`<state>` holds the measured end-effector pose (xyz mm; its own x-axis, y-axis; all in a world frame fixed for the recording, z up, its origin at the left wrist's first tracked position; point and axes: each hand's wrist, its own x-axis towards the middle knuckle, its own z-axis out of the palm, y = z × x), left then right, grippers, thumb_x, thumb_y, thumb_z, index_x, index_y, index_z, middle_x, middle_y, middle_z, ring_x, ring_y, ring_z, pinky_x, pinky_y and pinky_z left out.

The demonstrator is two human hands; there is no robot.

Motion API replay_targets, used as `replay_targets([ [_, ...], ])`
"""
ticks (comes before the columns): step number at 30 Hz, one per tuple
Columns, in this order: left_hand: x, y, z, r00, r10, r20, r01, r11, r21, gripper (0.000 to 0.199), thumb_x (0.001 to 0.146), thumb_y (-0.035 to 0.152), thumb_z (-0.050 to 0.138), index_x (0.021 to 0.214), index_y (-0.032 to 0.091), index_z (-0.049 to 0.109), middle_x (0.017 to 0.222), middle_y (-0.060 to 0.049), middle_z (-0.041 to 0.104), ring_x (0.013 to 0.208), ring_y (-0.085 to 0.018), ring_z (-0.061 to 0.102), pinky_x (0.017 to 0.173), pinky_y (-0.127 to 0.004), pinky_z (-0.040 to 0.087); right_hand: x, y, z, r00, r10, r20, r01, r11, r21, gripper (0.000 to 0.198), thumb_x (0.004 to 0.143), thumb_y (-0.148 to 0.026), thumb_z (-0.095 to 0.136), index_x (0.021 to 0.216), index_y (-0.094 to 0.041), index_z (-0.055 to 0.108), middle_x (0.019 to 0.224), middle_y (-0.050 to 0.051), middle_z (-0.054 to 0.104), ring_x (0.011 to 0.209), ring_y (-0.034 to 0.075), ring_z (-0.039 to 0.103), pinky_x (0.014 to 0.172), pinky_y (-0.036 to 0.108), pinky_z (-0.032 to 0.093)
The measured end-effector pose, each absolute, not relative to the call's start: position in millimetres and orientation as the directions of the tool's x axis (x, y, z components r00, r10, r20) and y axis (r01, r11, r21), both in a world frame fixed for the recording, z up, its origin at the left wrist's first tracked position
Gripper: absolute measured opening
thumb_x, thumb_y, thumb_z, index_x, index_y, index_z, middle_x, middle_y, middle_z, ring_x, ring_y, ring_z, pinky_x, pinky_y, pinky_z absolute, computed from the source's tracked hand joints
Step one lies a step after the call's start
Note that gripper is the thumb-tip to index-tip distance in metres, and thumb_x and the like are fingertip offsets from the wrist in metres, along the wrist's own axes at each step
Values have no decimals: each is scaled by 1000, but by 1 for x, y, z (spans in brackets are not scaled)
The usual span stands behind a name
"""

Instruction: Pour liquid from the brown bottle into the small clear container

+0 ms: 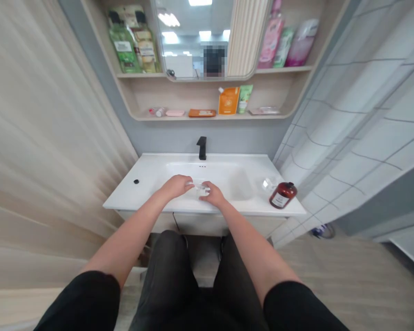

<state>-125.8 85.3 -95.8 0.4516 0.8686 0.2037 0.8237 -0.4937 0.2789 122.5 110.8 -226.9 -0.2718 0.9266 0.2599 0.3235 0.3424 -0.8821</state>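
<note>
Head view shows dark-trousered knees (pixel 170 271) facing the front edge of a glossy white table (pixel 146 177) with a sunken basin (pixel 243 181). Over the basin, near the middle of that edge, the left hand (pixel 178 185) and the right hand (pixel 213 194) both grasp a small transparent piece (pixel 202 189), pinched between thumbs and fingers; its exact shape is too blurred to tell. Handling it well likely calls for light, even pressure from both sides and wrists kept low, since something so smooth could slip. At the table's front right corner sits an amber bottle with a black cap and white label (pixel 283 195), a clear rounded item (pixel 267 184) just beside it. Near the left edge lies a small black disc (pixel 136 181). A black angular faucet (pixel 202 148) rises at the back edge; beyond, a pale wall shelf (pixel 148 118) carries an orange pouch (pixel 228 101) and a slim green tube (pixel 244 98).
</note>
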Motion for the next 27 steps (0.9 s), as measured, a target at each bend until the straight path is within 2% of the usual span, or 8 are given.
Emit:
replay_targets([
  [3,-104,95,-94,469,872,140,847,-489,208,32,101,51,73,106,22,87,98,-15,83,104,-36,79,99,-41,56,122,110,-227,-272,926,261,307,341,-888,76,60,-34,102,129,-27,70,135,9,75,122,31,73,99,47,66],
  [7,-78,106,-104,437,892,119,868,-452,205,32,98,52,76,99,21,85,96,-17,83,105,-37,79,98,-42,56,121,112,-230,-232,929,289,282,348,-894,74,63,-37,101,130,-28,70,135,8,73,118,28,73,99,46,66],
  [12,-70,112,-118,425,896,128,853,-444,276,24,99,40,73,107,21,85,102,-16,83,104,-37,79,96,-44,57,122,113,-229,-184,945,269,255,310,-916,73,61,-31,101,127,-26,69,132,8,73,121,28,72,101,45,66],
  [15,-74,112,-121,501,850,166,774,-525,353,26,90,28,76,115,23,84,114,-14,83,109,-35,78,101,-43,58,122,112,-226,-189,952,241,228,281,-932,72,62,-34,100,126,-26,68,125,6,75,117,28,73,99,45,66],
  [17,-79,111,-119,522,836,166,755,-544,365,28,87,26,77,114,24,84,113,-12,83,109,-34,78,103,-43,59,122,111,-224,-200,951,234,223,277,-935,72,61,-35,100,124,-27,68,125,5,75,116,28,73,98,45,67],
  [22,-85,108,-114,512,849,132,785,-525,329,23,91,35,75,109,25,86,102,-11,84,103,-33,79,97,-41,59,121,110,-224,-218,943,252,235,301,-924,72,58,-37,102,122,-28,70,128,6,75,117,28,73,97,46,67],
  [24,-81,107,-114,450,886,117,835,-463,299,25,95,42,74,104,22,87,100,-15,84,102,-35,80,95,-42,59,121,110,-224,-208,944,255,245,303,-921,74,58,-36,103,124,-28,70,128,7,75,117,29,73,97,46,68],
  [27,-70,105,-116,305,949,75,926,-314,208,41,101,52,69,97,16,86,101,-24,83,104,-42,80,95,-49,59,122,110,-224,-215,943,254,275,308,-911,74,58,-34,103,125,-27,71,129,8,75,117,29,73,97,46,68],
])
